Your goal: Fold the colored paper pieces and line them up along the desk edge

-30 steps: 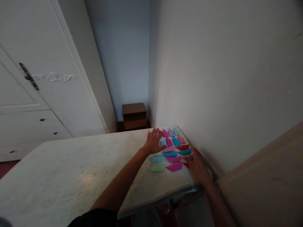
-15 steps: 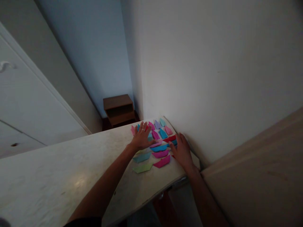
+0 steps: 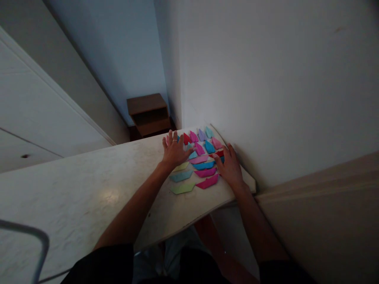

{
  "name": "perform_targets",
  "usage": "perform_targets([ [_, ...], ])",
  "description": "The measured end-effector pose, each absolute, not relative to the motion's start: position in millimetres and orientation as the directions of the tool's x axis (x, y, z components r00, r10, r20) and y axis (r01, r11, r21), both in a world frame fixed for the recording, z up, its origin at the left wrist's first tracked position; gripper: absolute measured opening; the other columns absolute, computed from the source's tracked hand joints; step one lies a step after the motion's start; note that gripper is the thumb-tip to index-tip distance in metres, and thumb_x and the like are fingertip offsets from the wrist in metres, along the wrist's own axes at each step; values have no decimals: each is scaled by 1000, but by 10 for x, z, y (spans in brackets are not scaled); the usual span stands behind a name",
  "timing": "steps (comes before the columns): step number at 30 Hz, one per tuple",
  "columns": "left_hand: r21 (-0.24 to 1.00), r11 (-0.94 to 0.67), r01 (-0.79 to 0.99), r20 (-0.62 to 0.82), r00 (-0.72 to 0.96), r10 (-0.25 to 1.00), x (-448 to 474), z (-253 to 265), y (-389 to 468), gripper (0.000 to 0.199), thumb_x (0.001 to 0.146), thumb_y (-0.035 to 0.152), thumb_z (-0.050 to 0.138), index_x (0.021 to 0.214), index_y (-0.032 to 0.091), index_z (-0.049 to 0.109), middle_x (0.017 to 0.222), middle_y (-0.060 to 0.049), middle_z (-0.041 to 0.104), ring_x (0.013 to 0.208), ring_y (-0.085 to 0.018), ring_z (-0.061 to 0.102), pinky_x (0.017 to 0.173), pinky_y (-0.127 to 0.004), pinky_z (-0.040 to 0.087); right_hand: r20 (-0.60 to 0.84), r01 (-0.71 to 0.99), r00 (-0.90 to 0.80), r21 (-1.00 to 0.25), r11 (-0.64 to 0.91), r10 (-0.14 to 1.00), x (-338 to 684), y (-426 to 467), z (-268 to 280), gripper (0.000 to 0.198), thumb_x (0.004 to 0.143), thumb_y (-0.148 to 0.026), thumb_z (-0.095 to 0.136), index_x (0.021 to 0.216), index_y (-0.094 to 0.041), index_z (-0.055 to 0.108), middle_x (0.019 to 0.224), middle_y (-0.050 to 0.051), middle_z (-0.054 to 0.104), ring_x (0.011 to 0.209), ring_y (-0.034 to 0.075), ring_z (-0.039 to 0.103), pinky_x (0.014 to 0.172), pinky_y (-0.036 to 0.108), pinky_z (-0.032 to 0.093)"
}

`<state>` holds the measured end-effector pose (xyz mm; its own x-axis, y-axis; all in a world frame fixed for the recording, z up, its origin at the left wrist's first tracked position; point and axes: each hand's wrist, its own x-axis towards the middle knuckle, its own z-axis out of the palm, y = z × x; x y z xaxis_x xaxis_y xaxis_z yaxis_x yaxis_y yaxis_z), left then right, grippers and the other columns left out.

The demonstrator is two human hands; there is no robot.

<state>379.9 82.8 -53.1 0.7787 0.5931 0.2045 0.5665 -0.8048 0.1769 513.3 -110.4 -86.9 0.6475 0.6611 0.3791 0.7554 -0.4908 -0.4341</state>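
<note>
Several folded paper boats lie in rows on the pale tabletop [image 3: 130,157], near its far right end. My left hand [image 3: 175,152] is spread over the left side of the far rows, partly covering a pink and a blue boat; a red boat [image 3: 187,138] shows beside its fingers. My right hand [image 3: 230,165] rests at the right edge of the group, fingers apart, by a red boat and a blue one partly hidden under it. Nearer me are a magenta boat [image 3: 207,182], a light green boat [image 3: 182,188] and a teal boat [image 3: 181,176].
A wall [image 3: 266,86] rises along the table's right end. Beyond the far edge a small brown nightstand [image 3: 148,105] stands in the corner. White cabinet doors [image 3: 44,106] are at the left. A grey bent tube [image 3: 44,240] juts in at the lower left.
The view has tilted down, so table and boats appear higher and the grey tube has come into view. My left hand has shifted slightly left across the far boats; the right stays near the right edge.
</note>
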Motion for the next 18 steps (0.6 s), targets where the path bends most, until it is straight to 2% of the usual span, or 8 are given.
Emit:
perform_targets([
  [4,199,-793,576,102,792,602,3767,-554,802,97,77,77,47,149,14,29,157,-24,18,145,-44,5,111,-67,9,362,787,613,-364,-499,703,5115,-1080,-858,70,94,-58,40,144,-9,37,151,25,31,140,36,30,107,52,34],
  [7,206,-796,569,21,810,585,3734,-612,742,102,74,79,49,150,14,29,156,-26,20,143,-48,11,108,-70,9,335,828,558,-280,-485,759,5104,-1047,-866,70,93,-56,43,145,-10,38,150,24,34,139,37,32,107,52,33],
  [11,214,-835,507,61,846,530,3651,-668,626,92,79,75,46,148,16,34,155,-22,27,144,-43,17,113,-62,9,281,878,478,-199,-436,833,5106,-1009,-903,63,94,-54,42,140,-11,46,147,21,42,136,35,36,109,53,29],
  [15,242,-844,479,115,849,515,3574,-687,563,73,88,63,45,145,18,38,154,-17,33,144,-35,22,116,-53,12,281,891,453,-180,-417,846,5079,-959,-928,59,97,-51,37,139,-11,47,145,20,45,136,33,36,109,54,28],
  [18,279,-839,468,141,844,518,3546,-693,585,66,89,57,48,142,18,44,151,-15,39,142,-32,27,116,-50,15,283,895,446,-173,-412,849,5015,-912,-925,57,97,-49,37,139,-12,47,146,19,44,136,34,36,109,54,27],
])
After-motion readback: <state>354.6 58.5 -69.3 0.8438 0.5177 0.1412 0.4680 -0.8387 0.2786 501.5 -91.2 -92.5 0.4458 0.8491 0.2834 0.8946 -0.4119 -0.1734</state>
